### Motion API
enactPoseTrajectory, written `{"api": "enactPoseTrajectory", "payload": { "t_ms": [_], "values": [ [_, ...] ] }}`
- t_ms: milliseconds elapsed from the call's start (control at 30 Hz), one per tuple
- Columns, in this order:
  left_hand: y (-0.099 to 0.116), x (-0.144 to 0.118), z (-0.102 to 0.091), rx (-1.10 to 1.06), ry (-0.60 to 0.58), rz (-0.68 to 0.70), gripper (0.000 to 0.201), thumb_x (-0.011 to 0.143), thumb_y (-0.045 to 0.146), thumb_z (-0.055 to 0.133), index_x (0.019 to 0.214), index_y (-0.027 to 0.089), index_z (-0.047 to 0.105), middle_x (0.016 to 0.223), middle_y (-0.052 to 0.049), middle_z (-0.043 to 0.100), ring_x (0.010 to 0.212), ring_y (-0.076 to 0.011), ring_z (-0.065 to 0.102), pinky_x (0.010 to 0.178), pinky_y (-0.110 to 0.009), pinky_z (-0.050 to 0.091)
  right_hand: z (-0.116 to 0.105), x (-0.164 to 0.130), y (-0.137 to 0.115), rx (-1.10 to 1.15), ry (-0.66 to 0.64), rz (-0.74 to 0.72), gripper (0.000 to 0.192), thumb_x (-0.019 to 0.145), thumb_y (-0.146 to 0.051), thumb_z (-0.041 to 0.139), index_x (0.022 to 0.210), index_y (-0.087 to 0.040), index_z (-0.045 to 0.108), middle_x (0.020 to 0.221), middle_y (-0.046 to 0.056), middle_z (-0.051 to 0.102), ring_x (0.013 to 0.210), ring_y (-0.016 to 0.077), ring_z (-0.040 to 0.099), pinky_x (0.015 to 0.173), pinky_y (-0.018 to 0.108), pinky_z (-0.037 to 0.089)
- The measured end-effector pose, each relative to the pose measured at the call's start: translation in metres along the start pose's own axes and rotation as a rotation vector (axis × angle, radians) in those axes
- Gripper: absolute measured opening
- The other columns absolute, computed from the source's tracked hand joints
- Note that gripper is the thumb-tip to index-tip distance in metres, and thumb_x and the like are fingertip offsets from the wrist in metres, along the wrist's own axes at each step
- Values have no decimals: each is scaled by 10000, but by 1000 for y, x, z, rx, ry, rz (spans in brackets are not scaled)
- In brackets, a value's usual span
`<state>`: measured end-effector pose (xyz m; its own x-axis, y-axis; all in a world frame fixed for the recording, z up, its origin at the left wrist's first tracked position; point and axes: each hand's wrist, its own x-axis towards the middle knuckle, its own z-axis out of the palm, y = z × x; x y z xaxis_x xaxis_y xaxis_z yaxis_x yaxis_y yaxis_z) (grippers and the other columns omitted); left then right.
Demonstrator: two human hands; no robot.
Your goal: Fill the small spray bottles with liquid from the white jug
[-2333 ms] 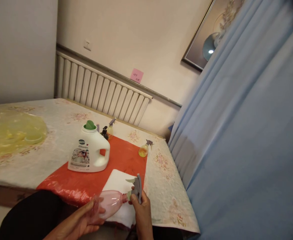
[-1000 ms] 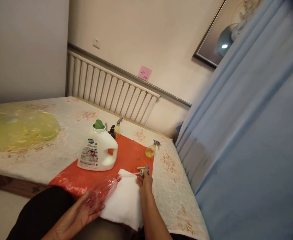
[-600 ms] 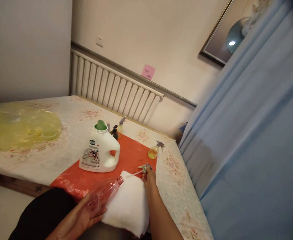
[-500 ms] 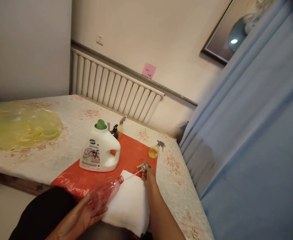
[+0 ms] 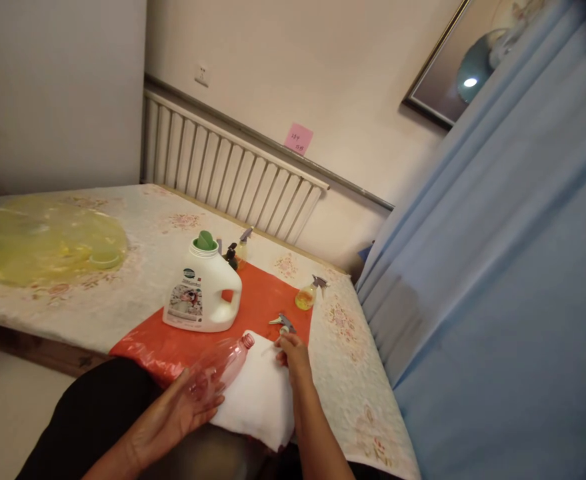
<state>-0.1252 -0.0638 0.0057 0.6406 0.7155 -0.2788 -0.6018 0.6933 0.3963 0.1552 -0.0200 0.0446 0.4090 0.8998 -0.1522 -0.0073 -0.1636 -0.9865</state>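
Observation:
My left hand is wrapped around a clear bottle that looks pinkish over the red sheet. The bottle lies tilted, its uncapped neck pointing up to the right. In my right hand is a grey trigger sprayer head, pinched at its lower part, with its nozzle facing left. The sprayer head is apart from the bottle's mouth, and its thin tube is only faintly visible. A white folded cloth lies beneath, between both hands. Beyond them a white jug with a green cap piece stands on the red sheet.
A small spray bottle with yellow liquid stands at the red sheet's right edge. More spray bottles are partly hidden behind the jug. A yellow transparent bag lies on the bed's left. A blue curtain hangs at the right.
The sprayer head has turned more upright in my right hand. Its tube, earlier stretched towards the bottle's mouth, has drawn away from it. The bottle stays in my left hand.

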Motion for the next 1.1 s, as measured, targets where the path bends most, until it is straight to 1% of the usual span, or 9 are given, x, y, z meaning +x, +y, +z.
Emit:
{"api": "enactPoseTrajectory", "payload": {
  "t_ms": [67, 133, 267, 400, 600, 767, 900, 1000, 1100],
  "values": [
    [-2, -1, 4, 17, 2, 7, 382, 891, 427, 621, 1161, 164, 681, 1168, -165, 716, 1014, -316, 703, 901, -406, 520, 9, -25, -5, 50, -91, -39, 395, 744, -423, 730, 1004, -138, 645, 829, 45, 719, 536, 129, 616, 482, 236, 472],
    [-4, -2, 7, 26, -4, 5, 393, 892, 435, 618, 1163, 155, 673, 1167, -171, 714, 1014, -312, 705, 900, -402, 521, 19, -48, -10, 99, -159, -77, 447, 696, -433, 753, 1021, -145, 643, 846, 60, 731, 573, 140, 637, 510, 240, 480],
    [-6, -3, 13, 23, -28, -25, 440, 878, 486, 619, 1165, 155, 662, 1156, -157, 718, 1020, -305, 703, 904, -391, 519, 35, -82, -13, 199, -274, -154, 540, 636, -370, 810, 1098, -147, 641, 997, 99, 731, 856, 215, 688, 724, 316, 537],
    [-8, -5, 22, 42, -95, -60, 431, 871, 518, 611, 1123, 176, 683, 1199, -146, 704, 1045, -313, 692, 904, -397, 512, 44, -102, -7, 227, -298, -168, 693, 590, -276, 833, 1231, -160, 596, 1149, 114, 683, 1016, 259, 655, 873, 392, 520],
    [-18, -10, 37, 147, -179, -46, 330, 907, 441, 591, 1143, 226, 674, 1227, -87, 693, 1181, -323, 613, 937, -426, 484, 43, -116, -1, 232, -259, -150, 797, 572, -244, 828, 1306, -184, 523, 1231, 116, 637, 1109, 298, 625, 906, 419, 517],
    [-25, -6, 38, 318, -78, 66, 492, 847, 440, 667, 1290, 254, 562, 1383, -115, 572, 1284, -337, 514, 1014, -495, 430, 33, -119, -2, 289, -263, -215, 736, 585, -343, 859, 1247, -201, 571, 1181, 99, 668, 1095, 301, 640, 942, 436, 498],
    [-26, 11, 33, 484, 51, 272, 690, 653, 392, 844, 1265, 247, 561, 1454, -171, 474, 1269, -382, 506, 1042, -547, 387, 28, -121, -4, 291, -218, -211, 710, 582, -408, 867, 1206, -190, 607, 1131, 101, 692, 1028, 294, 664, 926, 440, 506],
    [-20, 21, 31, 576, 20, 355, 722, 544, 342, 904, 1189, 204, 610, 1381, -207, 529, 1330, -420, 421, 1072, -561, 350, 24, -123, -7, 299, -223, -203, 697, 587, -412, 866, 1196, -180, 619, 1115, 101, 696, 1005, 282, 666, 907, 423, 518],
    [-13, 21, 36, 660, -26, 332, 710, 582, 337, 882, 1222, 223, 597, 1382, -182, 535, 1341, -405, 415, 1062, -551, 374, 22, -126, -10, 300, -245, -220, 677, 615, -413, 855, 1208, -183, 623, 1117, 98, 694, 1001, 270, 662, 892, 404, 522]
  ]
}}
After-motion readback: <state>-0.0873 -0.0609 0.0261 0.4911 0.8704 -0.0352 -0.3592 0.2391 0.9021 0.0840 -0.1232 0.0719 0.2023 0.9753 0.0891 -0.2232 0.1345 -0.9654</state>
